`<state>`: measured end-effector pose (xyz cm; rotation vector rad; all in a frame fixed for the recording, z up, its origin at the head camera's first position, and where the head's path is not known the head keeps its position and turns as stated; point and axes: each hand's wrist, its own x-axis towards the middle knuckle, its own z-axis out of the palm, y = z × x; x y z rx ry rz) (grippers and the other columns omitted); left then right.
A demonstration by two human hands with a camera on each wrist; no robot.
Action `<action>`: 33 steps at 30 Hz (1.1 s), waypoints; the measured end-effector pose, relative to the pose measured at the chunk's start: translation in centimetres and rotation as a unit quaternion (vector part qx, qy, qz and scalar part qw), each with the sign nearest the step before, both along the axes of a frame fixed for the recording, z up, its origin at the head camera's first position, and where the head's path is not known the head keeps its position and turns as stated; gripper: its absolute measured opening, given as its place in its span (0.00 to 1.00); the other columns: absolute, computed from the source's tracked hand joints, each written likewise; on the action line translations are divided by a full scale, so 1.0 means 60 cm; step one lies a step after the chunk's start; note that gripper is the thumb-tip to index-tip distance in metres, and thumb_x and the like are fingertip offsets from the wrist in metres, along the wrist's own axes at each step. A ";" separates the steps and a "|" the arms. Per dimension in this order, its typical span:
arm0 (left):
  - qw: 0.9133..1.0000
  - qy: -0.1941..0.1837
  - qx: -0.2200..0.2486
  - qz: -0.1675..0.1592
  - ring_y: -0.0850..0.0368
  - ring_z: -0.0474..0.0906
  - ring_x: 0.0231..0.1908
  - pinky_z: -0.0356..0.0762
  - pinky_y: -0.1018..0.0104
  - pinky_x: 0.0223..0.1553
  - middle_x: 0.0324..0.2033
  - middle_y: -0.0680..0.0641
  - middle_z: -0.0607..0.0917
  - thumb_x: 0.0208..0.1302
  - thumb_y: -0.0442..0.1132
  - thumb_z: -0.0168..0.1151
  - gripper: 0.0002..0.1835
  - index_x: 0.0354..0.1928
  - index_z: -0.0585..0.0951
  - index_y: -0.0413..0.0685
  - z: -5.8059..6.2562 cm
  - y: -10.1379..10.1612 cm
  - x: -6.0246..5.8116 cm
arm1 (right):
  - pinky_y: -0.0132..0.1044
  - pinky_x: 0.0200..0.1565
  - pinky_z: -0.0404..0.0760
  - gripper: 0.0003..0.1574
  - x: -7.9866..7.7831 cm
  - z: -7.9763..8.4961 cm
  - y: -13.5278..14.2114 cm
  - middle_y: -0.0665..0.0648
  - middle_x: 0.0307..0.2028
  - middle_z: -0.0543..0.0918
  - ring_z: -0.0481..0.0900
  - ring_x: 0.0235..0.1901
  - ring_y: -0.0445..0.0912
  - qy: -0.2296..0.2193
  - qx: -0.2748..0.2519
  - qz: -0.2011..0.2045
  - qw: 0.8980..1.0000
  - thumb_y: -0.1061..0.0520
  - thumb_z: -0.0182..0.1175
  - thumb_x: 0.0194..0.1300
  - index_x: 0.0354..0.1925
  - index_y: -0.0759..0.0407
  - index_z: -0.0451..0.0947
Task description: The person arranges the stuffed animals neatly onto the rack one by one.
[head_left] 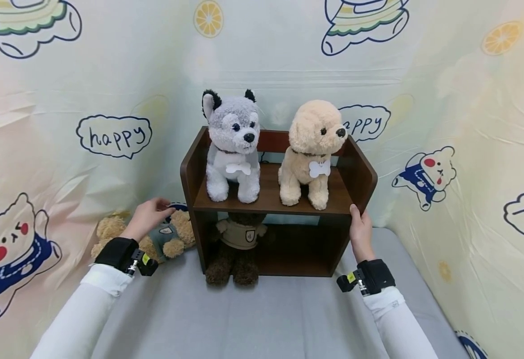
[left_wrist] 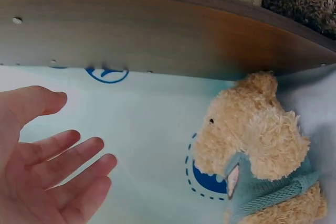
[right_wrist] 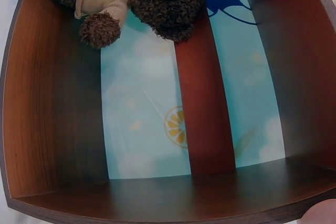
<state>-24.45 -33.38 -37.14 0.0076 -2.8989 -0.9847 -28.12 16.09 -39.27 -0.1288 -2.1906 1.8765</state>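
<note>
A dark brown wooden two-tier shelf (head_left: pixel 288 244) stands at the back. My right hand (head_left: pixel 361 233) holds its right side board, the thumb at the front edge and the other fingers mostly hidden outside. My left hand (head_left: pixel 148 219), fingers spread and holding nothing, hovers left of the shelf near a tan teddy bear (left_wrist: pixel 252 129) in a green sweater. Another tan plush toy (head_left: pixel 109 230) lies farther left, partly behind that wrist. Up top sit a grey husky plush (head_left: pixel 234 129) and a cream puppy plush (head_left: pixel 313 132). Below, a dark brown teddy bear (head_left: pixel 239 239) sits at the left.
A grey cloth-covered surface (head_left: pixel 262 319) spreads in front of the shelf. Printed fabric walls (head_left: pixel 167 65) enclose it at the back and both sides. The brown bear's feet stick out past the lower tier's front edge.
</note>
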 end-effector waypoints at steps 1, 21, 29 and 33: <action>1.000 0.000 0.004 0.005 0.38 0.72 0.45 0.73 0.50 0.42 0.46 0.30 0.75 0.66 0.44 0.51 0.24 0.53 0.69 0.28 -0.003 -0.002 -0.001 | 0.50 0.65 0.47 0.33 0.000 -0.001 0.000 0.56 0.67 0.56 0.52 0.64 0.50 -0.001 0.000 0.000 1.000 0.43 0.36 0.72 0.69 0.55 0.49; 0.997 0.006 0.050 0.056 0.31 0.59 0.57 0.60 0.41 0.54 0.58 0.26 0.62 0.66 0.48 0.51 0.35 0.63 0.57 0.27 -0.078 -0.023 -0.038 | 0.50 0.65 0.46 0.34 0.001 0.002 -0.002 0.56 0.67 0.56 0.52 0.63 0.50 -0.004 -0.006 -0.007 1.000 0.42 0.36 0.71 0.69 0.55 0.49; 0.997 -0.004 0.042 0.068 0.30 0.58 0.57 0.60 0.41 0.54 0.58 0.25 0.61 0.67 0.49 0.49 0.35 0.63 0.56 0.26 -0.108 -0.025 -0.035 | 0.50 0.65 0.47 0.34 0.001 0.001 -0.003 0.56 0.67 0.57 0.52 0.64 0.50 -0.016 -0.001 -0.010 1.000 0.41 0.36 0.71 0.69 0.54 0.50; 0.995 -0.015 0.051 0.087 0.30 0.59 0.57 0.61 0.41 0.53 0.59 0.25 0.60 0.66 0.47 0.50 0.35 0.63 0.55 0.26 -0.123 -0.027 -0.036 | 0.50 0.65 0.46 0.34 0.000 0.000 -0.002 0.56 0.67 0.56 0.52 0.64 0.50 -0.009 0.002 -0.010 1.000 0.42 0.36 0.71 0.69 0.54 0.50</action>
